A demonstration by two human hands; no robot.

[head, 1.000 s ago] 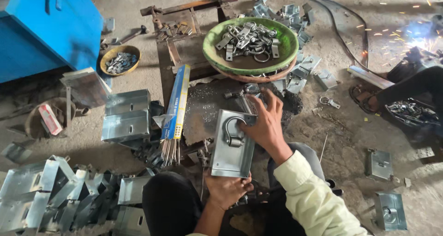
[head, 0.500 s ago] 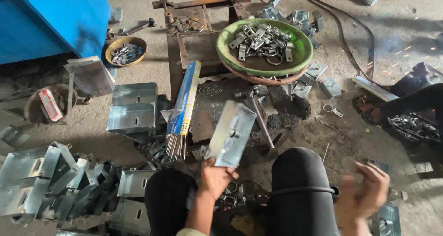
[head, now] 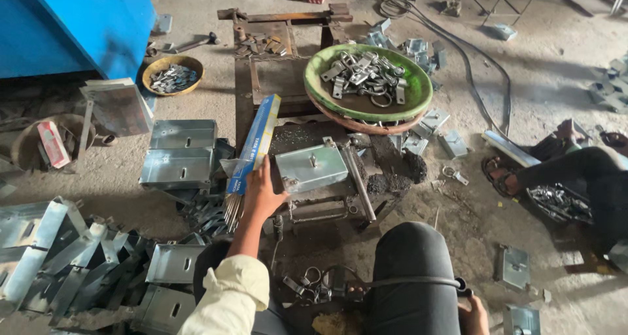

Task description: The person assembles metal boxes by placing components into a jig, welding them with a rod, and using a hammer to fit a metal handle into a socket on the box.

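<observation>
A grey metal plate (head: pixel 313 168) with a small stud on top lies flat on the dark, rusty work stand (head: pixel 386 178) in front of my knees. My left hand (head: pixel 261 194) grips its left edge, the sleeve reaching up from the bottom. My right hand (head: pixel 472 315) is low at the bottom edge beside my right knee, only partly in view, and I cannot see what it holds. Just left of my left hand leans a blue packet of welding rods (head: pixel 252 148).
A green bowl (head: pixel 418 103) of metal clasps and rings sits behind the stand, and a small yellow bowl (head: pixel 152 68) of parts stands farther left. Stacked metal boxes (head: pixel 180 155) and brackets (head: pixel 52 256) crowd the left. Another person's leg (head: pixel 575 171) lies at right. A cable (head: pixel 471 60) crosses the floor.
The plate, held up on edge in both hands a second ago, now lies flat on the stand. My right hand let go and dropped to my right knee.
</observation>
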